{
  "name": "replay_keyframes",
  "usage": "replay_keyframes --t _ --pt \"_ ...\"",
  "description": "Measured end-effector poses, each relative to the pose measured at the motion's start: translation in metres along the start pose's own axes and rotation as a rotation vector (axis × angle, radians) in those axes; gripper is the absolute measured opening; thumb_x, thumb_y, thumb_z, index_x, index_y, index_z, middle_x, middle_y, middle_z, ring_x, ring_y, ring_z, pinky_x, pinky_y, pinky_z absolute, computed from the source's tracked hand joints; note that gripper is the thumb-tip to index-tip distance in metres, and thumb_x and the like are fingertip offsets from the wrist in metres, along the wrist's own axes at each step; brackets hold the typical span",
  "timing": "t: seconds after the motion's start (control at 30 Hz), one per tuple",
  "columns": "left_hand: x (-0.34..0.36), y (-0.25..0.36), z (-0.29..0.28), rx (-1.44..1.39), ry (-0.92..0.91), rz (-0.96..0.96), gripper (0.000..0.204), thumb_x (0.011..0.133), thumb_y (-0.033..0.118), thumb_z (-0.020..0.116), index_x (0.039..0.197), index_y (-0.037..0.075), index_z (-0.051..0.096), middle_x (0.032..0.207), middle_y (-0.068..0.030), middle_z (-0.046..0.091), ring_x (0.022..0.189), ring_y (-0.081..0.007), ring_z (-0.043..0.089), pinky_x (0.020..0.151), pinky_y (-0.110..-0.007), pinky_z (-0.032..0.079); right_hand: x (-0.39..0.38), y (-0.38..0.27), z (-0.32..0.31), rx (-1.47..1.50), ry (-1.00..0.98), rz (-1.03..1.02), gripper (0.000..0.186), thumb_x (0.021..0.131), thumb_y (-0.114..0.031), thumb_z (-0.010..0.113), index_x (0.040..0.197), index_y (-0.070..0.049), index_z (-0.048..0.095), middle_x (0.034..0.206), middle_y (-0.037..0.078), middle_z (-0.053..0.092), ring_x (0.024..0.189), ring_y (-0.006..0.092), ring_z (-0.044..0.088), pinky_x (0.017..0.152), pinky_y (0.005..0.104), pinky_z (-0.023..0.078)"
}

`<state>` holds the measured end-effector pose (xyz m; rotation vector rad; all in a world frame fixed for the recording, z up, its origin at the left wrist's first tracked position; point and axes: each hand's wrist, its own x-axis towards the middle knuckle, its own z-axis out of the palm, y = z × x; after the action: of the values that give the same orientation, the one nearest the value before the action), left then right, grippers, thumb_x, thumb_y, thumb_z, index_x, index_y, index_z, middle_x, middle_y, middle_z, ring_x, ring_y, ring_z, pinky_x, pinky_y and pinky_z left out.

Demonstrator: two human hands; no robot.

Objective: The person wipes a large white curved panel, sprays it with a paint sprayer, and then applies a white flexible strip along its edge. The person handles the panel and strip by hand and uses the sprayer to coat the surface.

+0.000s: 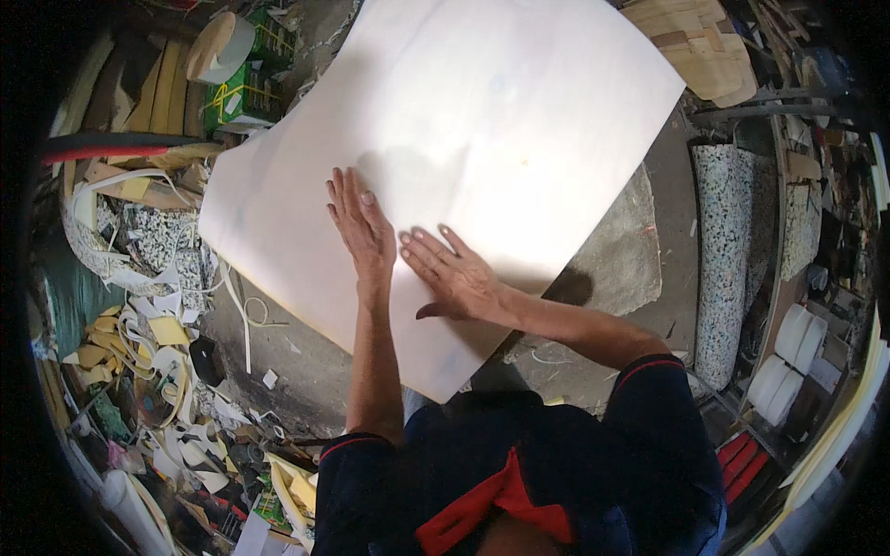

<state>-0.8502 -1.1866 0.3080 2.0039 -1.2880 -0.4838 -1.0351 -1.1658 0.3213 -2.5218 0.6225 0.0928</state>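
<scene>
A large, pale sheet that looks like foam (519,120) spreads out in front of me, its near corner close to my body. My left hand (363,227) is over its left part, fingers stretched out and pointing away from me, with the thumb side turned inward. Just right of it, my right hand (454,278) lies palm down on the sheet, fingers spread toward the upper left. Neither hand holds anything. Whether the left palm presses on the sheet or hovers slightly above it, I cannot tell.
Foam scraps and offcut strips (167,371) are heaped at the left. Green boxes (243,97) tied with yellow strap stand at the upper left, by a large roll (221,46). Speckled foam rolls (723,259) stand at the right, near white rolls (788,361). Wooden pieces (705,46) lie at the upper right.
</scene>
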Motion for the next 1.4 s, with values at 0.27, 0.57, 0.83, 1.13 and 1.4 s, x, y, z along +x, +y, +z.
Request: replay_keyframes --t 0.27,0.57,0.83,1.13,1.4 --pt "0.007 -0.001 0.025 0.292 -0.022 0.006 0.076 0.104 0.058 0.021 0.157 0.005 0.031 0.165 -0.0197 0.025 0.154 -0.0407 0.014 0.122 -0.060 0.005 0.083 0.177 -0.087 -0.323 0.319 0.420 0.096 0.098 -0.071 0.025 0.160 0.001 0.010 0.168 0.021 0.002 0.156 0.0349 -0.003 0.126 0.0510 0.003" --pt "0.006 -0.004 0.032 0.348 0.041 0.020 0.070 0.102 0.044 0.036 0.157 0.001 0.028 0.164 -0.0223 0.025 0.153 -0.0428 0.017 0.122 -0.061 0.007 0.150 0.255 -0.172 -0.338 0.310 0.832 0.089 0.103 -0.064 0.029 0.159 0.003 0.013 0.166 0.027 0.007 0.155 0.0414 0.003 0.126 0.0515 0.004" --pt "0.009 -0.001 0.012 -0.180 0.118 0.015 0.080 0.105 0.058 0.016 0.155 -0.005 0.027 0.160 -0.0257 0.030 0.151 -0.0406 0.023 0.123 -0.057 0.008 0.107 0.077 -0.030 -0.330 0.396 0.443 0.093 0.095 -0.073 0.036 0.158 -0.006 0.029 0.164 0.026 0.020 0.153 0.0438 0.016 0.122 0.0591 0.013" --pt "0.016 -0.014 -0.021 -0.259 -0.138 0.037 0.061 0.108 0.039 0.041 0.150 -0.005 0.038 0.160 -0.0266 0.031 0.151 -0.0364 0.026 0.124 -0.048 0.012 0.016 -0.005 -0.011 0.140 0.161 0.241 0.078 0.104 -0.048 0.041 0.155 0.007 0.021 0.162 0.032 0.016 0.153 0.0424 0.017 0.124 0.0566 0.018" --pt "-0.075 0.061 0.059 0.438 -0.507 0.529 0.090 0.100 0.061 0.040 0.155 -0.008 0.022 0.165 -0.0278 0.011 0.154 -0.0424 0.007 0.124 -0.057 0.009 -0.052 0.151 -0.055 -0.304 0.340 1.036 0.081 0.102 -0.062 0.024 0.161 -0.007 0.018 0.166 0.027 0.009 0.155 0.0416 0.003 0.124 0.0575 0.003"
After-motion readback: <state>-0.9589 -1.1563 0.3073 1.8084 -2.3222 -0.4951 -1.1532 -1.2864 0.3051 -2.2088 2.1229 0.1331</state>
